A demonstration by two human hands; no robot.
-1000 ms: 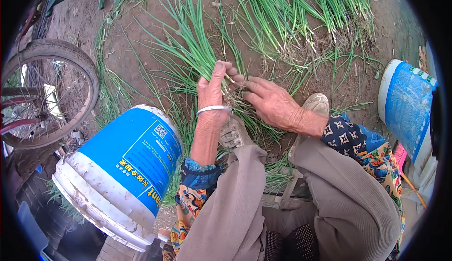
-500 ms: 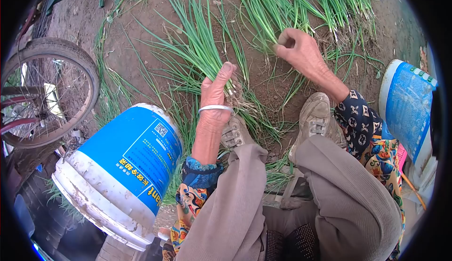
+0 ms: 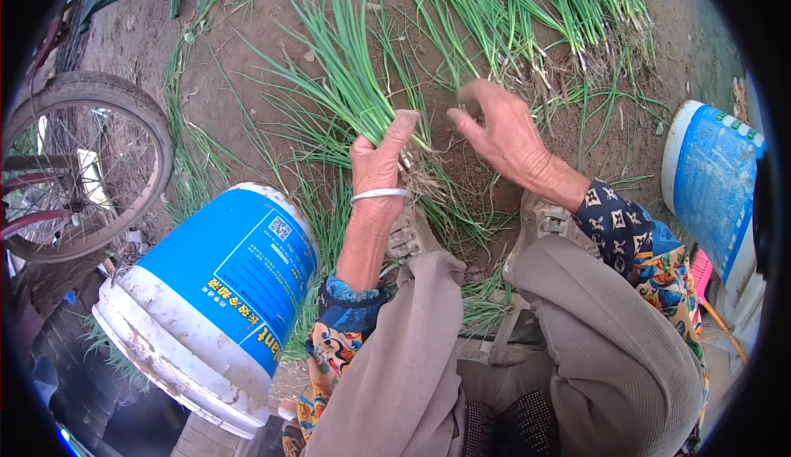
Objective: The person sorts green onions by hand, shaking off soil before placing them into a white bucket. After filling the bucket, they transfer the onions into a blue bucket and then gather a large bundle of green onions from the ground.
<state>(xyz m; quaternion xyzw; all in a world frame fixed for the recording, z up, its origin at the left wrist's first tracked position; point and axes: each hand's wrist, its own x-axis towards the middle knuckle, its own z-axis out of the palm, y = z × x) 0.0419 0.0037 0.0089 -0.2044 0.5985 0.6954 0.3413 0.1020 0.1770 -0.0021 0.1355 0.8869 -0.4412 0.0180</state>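
Our right hand (image 3: 507, 140) is the nearer one to the green onion pile (image 3: 498, 28) on the ground (image 3: 470, 168): it's just past those fingers, stalks running away from us. Too blurry, we can't tell its grip. Our left hand (image 3: 377, 164) clasps a bunch (image 3: 350, 86), bright green, stringy-rooted.

Soft daylight; black edges; right fingers (image 3: 480, 93) blurred

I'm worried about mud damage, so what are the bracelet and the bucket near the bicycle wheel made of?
The bracelet looks like smooth metal, possibly silver, given its pale sheen. The bucket is probably moulded plastic, satiny where clean, given its stepped white rim.
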